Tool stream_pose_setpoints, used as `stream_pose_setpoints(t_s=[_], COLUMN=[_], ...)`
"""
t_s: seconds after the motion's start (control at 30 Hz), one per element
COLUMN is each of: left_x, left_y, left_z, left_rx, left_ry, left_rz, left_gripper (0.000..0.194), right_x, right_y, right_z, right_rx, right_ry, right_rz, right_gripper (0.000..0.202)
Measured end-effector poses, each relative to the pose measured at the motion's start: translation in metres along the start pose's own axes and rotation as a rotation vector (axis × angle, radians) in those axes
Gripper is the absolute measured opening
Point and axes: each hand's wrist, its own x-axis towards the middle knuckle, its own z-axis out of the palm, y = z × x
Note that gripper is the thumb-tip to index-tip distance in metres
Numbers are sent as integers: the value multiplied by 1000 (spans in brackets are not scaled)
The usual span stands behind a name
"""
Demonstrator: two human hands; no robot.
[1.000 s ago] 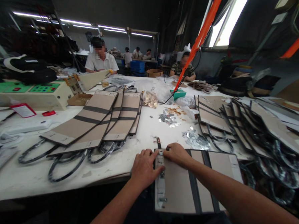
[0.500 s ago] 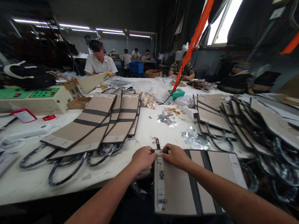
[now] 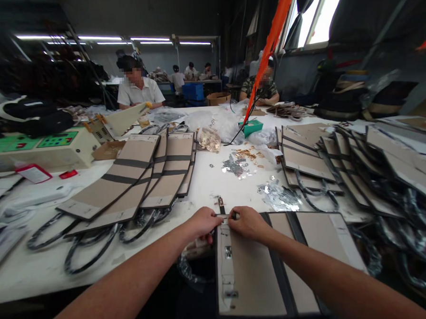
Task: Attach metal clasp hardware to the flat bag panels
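Note:
A beige bag panel (image 3: 252, 271) with dark bands lies at the table's front edge, partly overhanging it. Small metal fittings (image 3: 228, 252) sit along its pale left strip. My left hand (image 3: 204, 223) is closed, thumb and fingers pinching the panel's upper left corner. Just to the right, my right hand (image 3: 250, 222) presses closed fingertips onto the same corner; whatever they grip is too small to make out. Beyond the corner a short dark strap with a gold-coloured metal end (image 3: 221, 202) sticks out. A plastic-wrapped handle (image 3: 190, 270) hangs below my left hand.
Stacked bag panels (image 3: 128, 176) lie left, and more panels (image 3: 306, 159) right. Silver metal plates (image 3: 279, 195) and gold-coloured pieces (image 3: 248, 154) are scattered ahead. A green-topped machine (image 3: 37, 147) stands far left. An orange strip (image 3: 269, 52) hangs down. Co-workers (image 3: 141, 89) sit across the table.
Both hands stay at the panel's corner, with only slight finger shifts. More of the plastic-wrapped handle shows below my left hand. The camera view has shifted a little.

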Motion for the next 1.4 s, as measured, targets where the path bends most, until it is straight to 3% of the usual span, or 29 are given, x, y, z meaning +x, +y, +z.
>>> stream_pose_setpoints(t_s=[0.07,0.17,0.33,0.5,0.63,0.83,1.03,1.2,1.4], left_x=[3,10,16,15,12,10,8,10,9], left_y=[-2,-7,-16,-20,-20,-19,-20,-24,-23], left_z=[-2,-3,1,6,6,5,5,7,4], left_rx=[-48,-114,-211,-267,-281,-301,-305,-298,-309], left_ry=[4,5,22,39,44,34,46,49,23], left_rz=[-15,-22,-4,12,18,31,36,63,47], left_gripper=[26,31,34,31,30,32,33,32,30], right_x=[-1,-3,-2,13,25,28,31,32,32], right_y=[-1,-3,-14,-25,-31,-43,-50,-54,-54], right_z=[-7,-23,-44,-21,5,-15,0,-7,5], right_rx=[104,417,1133,1439,1341,1365,1241,1219,999], right_ry=[-30,-11,284,386,366,309,223,234,141], right_rz=[-2,33,-136,-231,-260,-353,-281,-350,-228], right_gripper=[10,29,44,45,45,42,41,40,44])
